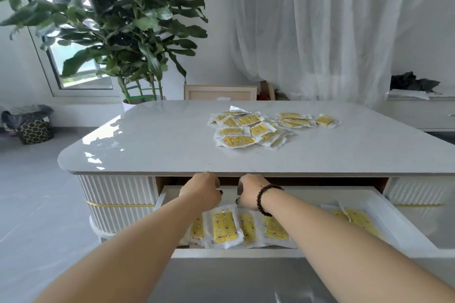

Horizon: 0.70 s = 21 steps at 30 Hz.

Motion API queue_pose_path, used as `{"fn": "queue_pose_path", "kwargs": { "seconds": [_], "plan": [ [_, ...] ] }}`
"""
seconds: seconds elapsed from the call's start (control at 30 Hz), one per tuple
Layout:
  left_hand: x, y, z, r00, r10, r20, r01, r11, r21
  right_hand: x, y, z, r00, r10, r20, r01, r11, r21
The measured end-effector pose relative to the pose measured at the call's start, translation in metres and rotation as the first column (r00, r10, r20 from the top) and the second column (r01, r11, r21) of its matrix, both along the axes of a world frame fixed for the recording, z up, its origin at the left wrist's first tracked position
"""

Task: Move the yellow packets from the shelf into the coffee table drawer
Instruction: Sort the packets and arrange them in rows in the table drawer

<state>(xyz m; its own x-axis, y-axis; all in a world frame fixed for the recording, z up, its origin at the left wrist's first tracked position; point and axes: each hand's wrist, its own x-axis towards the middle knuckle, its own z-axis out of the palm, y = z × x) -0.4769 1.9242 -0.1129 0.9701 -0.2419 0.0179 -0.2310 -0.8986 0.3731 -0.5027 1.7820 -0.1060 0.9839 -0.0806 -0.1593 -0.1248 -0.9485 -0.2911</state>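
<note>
Nearest me, my two forearms run forward over the open coffee table drawer (384, 214), which is pulled out toward me under the near edge of the tabletop. Yellow packets in the drawer (222, 227) lie flat in an overlapping row along its front wall, with a couple more (357, 219) toward its right wall. My left hand (203, 190) and right hand (250, 192) reach side by side toward the drawer's back, just under the tabletop edge, knuckles up. The fingers of both curl downward out of sight behind the backs of the hands, so I cannot tell whether they pinch a packet or hold nothing. A dark bead bracelet (267, 198) sits on my right wrist.

Farther out, on the grey-white coffee table top (152, 145), a loose pile of yellow packets (256, 129) lies toward the far right part, some overlapping, a few spread toward the right edge.

Beyond the far edge stand a large leafy potted plant (115, 24), a wooden frame (220, 93) and sheer white curtains (332, 27). A patterned basket (34, 128) sits on the floor at far left.
</note>
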Motion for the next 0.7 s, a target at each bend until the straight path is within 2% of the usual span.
{"fn": "queue_pose_path", "kwargs": {
  "seconds": [0.33,0.53,0.7],
  "plan": [
    [-0.005,-0.003,0.048,0.997,-0.028,0.077,0.03,0.999,-0.032,-0.009,-0.038,0.05,0.984,-0.104,0.148,0.093,0.992,0.083],
    [0.003,-0.02,0.041,0.987,-0.058,0.153,0.054,0.998,0.029,-0.002,-0.054,0.052,0.963,-0.186,0.197,0.167,0.98,0.106],
    [0.03,-0.034,0.033,0.975,-0.051,0.215,0.058,0.998,-0.027,0.018,-0.071,0.048,0.91,-0.297,0.288,0.259,0.952,0.164]
  ]
}}
